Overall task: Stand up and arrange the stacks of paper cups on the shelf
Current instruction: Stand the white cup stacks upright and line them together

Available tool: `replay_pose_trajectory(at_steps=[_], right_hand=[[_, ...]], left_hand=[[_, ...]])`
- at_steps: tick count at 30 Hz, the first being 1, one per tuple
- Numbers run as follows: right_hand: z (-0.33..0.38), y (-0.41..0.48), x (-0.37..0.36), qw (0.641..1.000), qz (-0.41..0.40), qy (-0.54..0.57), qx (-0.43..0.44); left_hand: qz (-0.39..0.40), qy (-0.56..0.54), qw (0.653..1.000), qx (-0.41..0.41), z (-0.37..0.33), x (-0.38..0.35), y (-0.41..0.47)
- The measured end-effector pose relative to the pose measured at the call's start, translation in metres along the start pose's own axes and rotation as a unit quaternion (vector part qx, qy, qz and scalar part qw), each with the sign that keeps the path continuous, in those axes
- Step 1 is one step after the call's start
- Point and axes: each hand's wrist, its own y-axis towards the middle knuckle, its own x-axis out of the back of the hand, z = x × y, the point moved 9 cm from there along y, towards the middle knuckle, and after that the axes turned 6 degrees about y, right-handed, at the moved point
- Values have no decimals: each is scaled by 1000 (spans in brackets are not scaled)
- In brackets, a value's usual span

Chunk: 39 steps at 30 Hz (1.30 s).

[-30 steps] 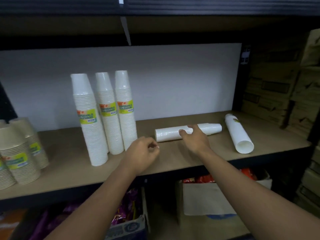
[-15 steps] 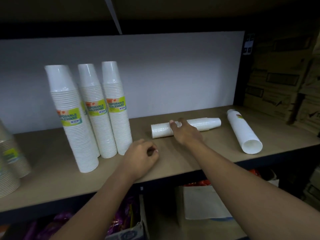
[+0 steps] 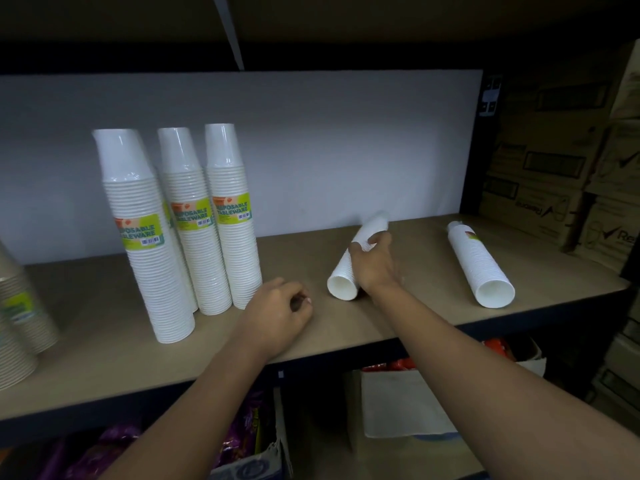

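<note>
Three white cup stacks stand upright at the shelf's left: a front one (image 3: 152, 244), a middle one (image 3: 194, 230) and a right one (image 3: 232, 220), each with a green label. My right hand (image 3: 374, 261) grips a lying cup stack (image 3: 346, 271) around its middle; the stack's open end points toward me and its far end is lifted and blurred. Another stack (image 3: 479, 265) lies on its side farther right, untouched. My left hand (image 3: 280, 313) rests on the wooden shelf (image 3: 104, 348) with fingers curled and nothing in it.
Beige cup stacks (image 3: 20, 320) stand at the far left edge. Cardboard boxes (image 3: 561, 161) fill the right side. A white back panel closes the shelf behind. Below the shelf sit boxes with purple packets (image 3: 239, 445) and a white carton (image 3: 408, 400).
My right hand has closed on the lying stack and swung it from crosswise to pointing toward me, its far end rising. The left hand stayed on the shelf. The camera moved closer.
</note>
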Motion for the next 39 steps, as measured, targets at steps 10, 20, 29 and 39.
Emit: replay_pose_trajectory(at_steps=[10, 20, 29, 39], right_hand=[[31, -40, 1, 980, 22, 162, 109], [63, -105, -20, 957, 31, 201, 205], [73, -143, -48, 941, 80, 201, 261], [61, -147, -48, 941, 63, 165, 289]], left_hand=[[-13, 22, 1000, 12, 5, 15, -15], [-12, 58, 997, 59, 38, 48, -44], [-24, 54, 995, 86, 55, 61, -62], [-36, 50, 995, 80, 56, 59, -62]])
